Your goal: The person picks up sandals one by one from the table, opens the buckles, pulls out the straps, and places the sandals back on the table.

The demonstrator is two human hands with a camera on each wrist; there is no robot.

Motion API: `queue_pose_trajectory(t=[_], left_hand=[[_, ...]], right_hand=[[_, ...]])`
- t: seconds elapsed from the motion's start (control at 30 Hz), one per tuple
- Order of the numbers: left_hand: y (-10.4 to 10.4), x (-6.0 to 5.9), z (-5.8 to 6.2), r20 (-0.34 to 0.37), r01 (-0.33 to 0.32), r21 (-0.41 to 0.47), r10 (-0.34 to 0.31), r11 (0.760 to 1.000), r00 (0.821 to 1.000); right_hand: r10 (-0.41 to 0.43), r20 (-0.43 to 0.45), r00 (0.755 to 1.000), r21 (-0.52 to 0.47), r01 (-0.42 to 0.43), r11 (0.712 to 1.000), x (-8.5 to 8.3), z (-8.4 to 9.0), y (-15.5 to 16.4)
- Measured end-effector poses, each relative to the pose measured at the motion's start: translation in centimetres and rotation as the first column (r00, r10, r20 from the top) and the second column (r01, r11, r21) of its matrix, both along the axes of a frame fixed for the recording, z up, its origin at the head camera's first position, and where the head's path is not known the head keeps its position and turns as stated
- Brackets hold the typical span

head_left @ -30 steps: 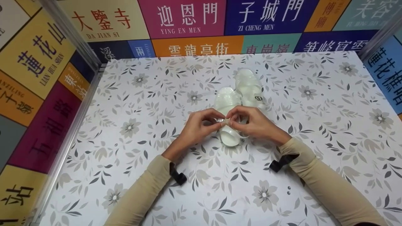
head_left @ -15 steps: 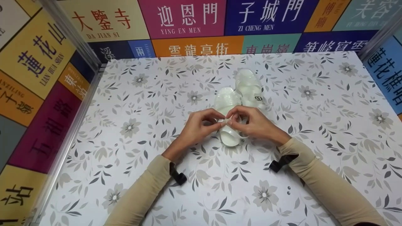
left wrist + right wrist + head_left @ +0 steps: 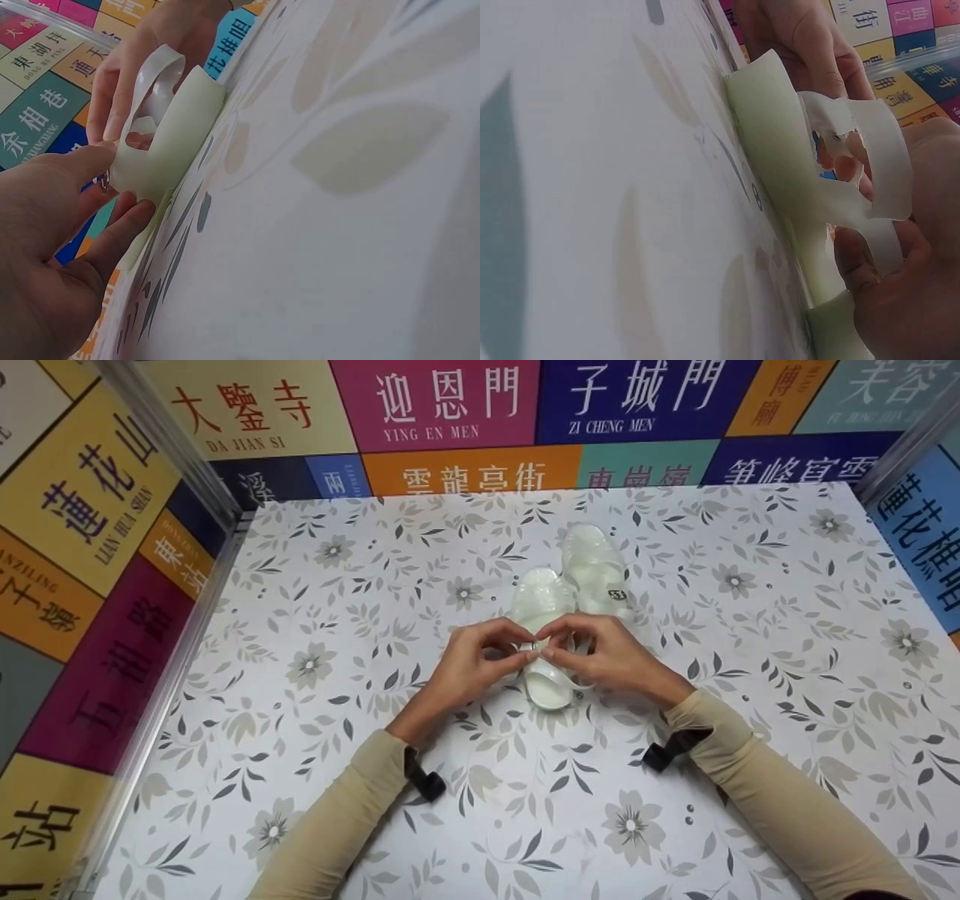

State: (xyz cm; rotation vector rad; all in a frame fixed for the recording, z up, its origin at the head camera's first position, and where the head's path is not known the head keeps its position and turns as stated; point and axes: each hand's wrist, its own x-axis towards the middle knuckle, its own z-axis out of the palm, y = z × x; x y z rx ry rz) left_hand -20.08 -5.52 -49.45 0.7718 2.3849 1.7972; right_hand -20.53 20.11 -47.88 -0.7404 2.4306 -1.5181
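Observation:
A pale, translucent jelly sandal [image 3: 547, 694] lies sole down under both hands, its toe pointing away. My left hand [image 3: 469, 660] pinches the ankle strap at a small metal buckle [image 3: 104, 180] on the sandal's left side. Right beside it, my right hand [image 3: 611, 656] pinches the strap between thumb and index finger, the fingertips of both hands nearly meeting. A loop of strap [image 3: 891, 161] stands up at the heel in the right wrist view. The strap's end is mostly hidden by the fingers. The matching sandal [image 3: 592, 559] rests just behind and to the right.
A white table [image 3: 375, 825] with a grey leaf and flower print carries the sandals. Coloured panels with large lettering [image 3: 450, 405] stand behind it and along both sides. A black wrist camera mount [image 3: 427, 784] hangs below the left sleeve, another [image 3: 667, 750] below the right.
My right fingertips have shifted slightly at the strap, the index fingertip a little to the left. The left hand and both sandals stay in place.

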Motion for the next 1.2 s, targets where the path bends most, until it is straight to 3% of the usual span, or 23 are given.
queue_pose_trajectory(t=[0.77, 1.2], left_hand=[[-0.05, -0.02, 0.06, -0.008, 0.013, -0.022, -0.014, 1.000, 1.000], [-0.01, -0.04, 0.03, 0.010, 0.009, -0.019, -0.009, 1.000, 1.000]], right_hand=[[0.000, -0.073, 0.997, 0.024, 0.002, 1.000, -0.23, 0.08, 0.30], [0.000, -0.035, 0.999, 0.003, 0.000, 1.000, -0.16, -0.05, 0.29]])
